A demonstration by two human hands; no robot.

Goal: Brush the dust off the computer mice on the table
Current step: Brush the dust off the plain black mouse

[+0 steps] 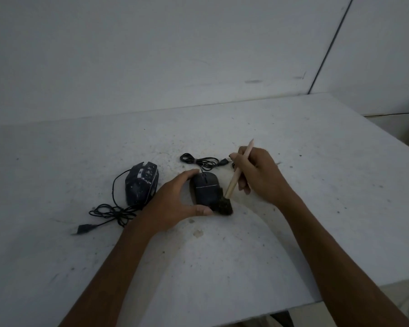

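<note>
Two bare forearms reach over a dusty white tabletop (293, 232). The left hand (172, 204) steadies a plain black mouse (204, 188) at centre, fingers curled around it; the right hand (257, 175), at 3 o'clock of it, grips a wooden-handled brush (234, 182), bristles on the mouse's near-right edge. A speckled second mouse (141, 184) waits at 9 o'clock. Stray strokes could likely snag the coiled cable (198, 159) at 12 o'clock.
</note>
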